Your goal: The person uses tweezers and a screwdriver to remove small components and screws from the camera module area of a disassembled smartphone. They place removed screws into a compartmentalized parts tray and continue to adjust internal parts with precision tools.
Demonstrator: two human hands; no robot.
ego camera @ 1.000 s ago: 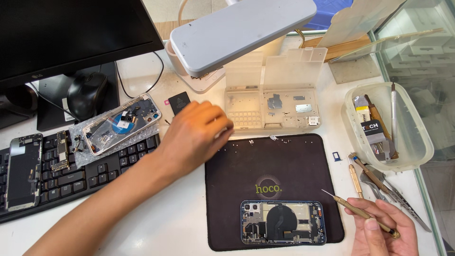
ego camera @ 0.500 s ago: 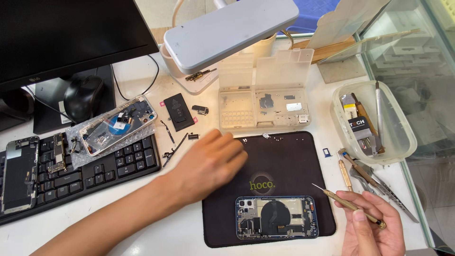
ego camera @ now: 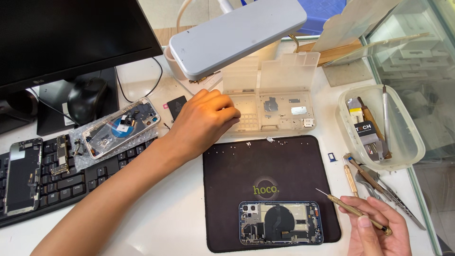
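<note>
Now the left hand [ego camera: 206, 121] has swung back from the mat [ego camera: 227, 189] to the clear parts tray [ego camera: 272, 111], its curled fingertips at the tray's left cells; whether they pinch anything cannot be told. The right hand [ego camera: 377, 230] stays closed on a brass screwdriver [ego camera: 353, 212] beside the opened phone [ego camera: 280, 223] on the mat.

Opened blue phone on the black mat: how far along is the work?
Done: the blue-framed phone with its back off lies open on the black rubber mat, small screws scattered along the mat's top edge. In hand: the right hand holds a slim brass screwdriver; the left hand reaches to the clear plastic parts tray. Left: the phone is uncovered, not reassembled.
</note>
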